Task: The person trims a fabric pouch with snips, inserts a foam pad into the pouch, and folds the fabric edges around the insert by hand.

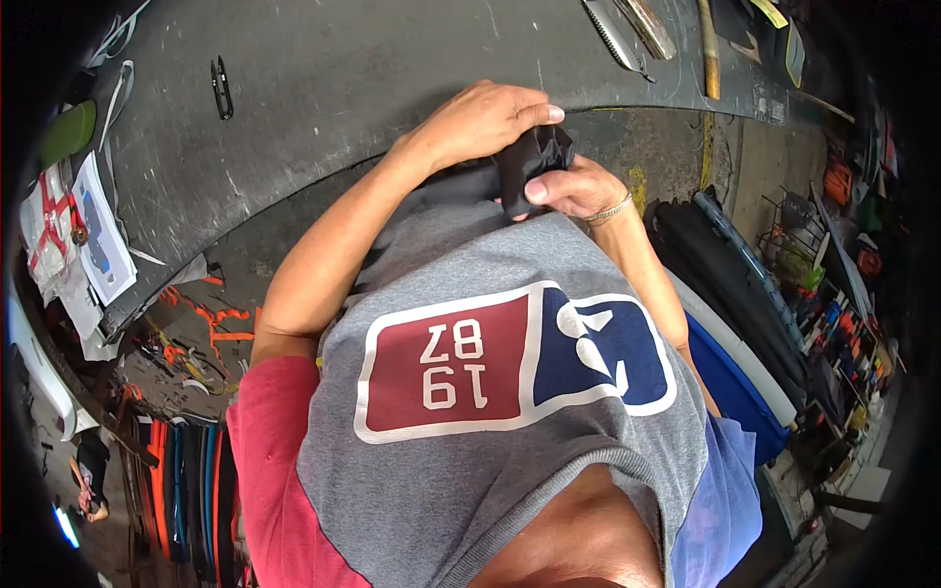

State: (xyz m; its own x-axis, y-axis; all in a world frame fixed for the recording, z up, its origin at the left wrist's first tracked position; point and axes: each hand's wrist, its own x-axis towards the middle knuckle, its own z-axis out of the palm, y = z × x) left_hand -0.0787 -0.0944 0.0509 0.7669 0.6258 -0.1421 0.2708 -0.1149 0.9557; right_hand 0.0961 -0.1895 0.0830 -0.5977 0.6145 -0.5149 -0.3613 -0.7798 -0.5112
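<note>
A piece of black fabric [534, 165], bunched and folded, is held in front of my waist, near the edge of the dark worktable [323, 93]. My left hand [495, 118] curls over its top, with the thumb and fingers closed around the upper edge. From the other side my right hand [578, 188] pinches it, thumb on top and most fingers hidden behind. Both hands are close together on the fabric. More dark cloth lies under my left wrist.
Black thread snips [222, 88] lie on the worktable. A spiral notebook [616, 37] and a wooden stick [709, 49] are at the far right, printed papers [103, 235] at the left. Fabric rolls [735, 284] stand at right. Another person [91, 475] is at lower left.
</note>
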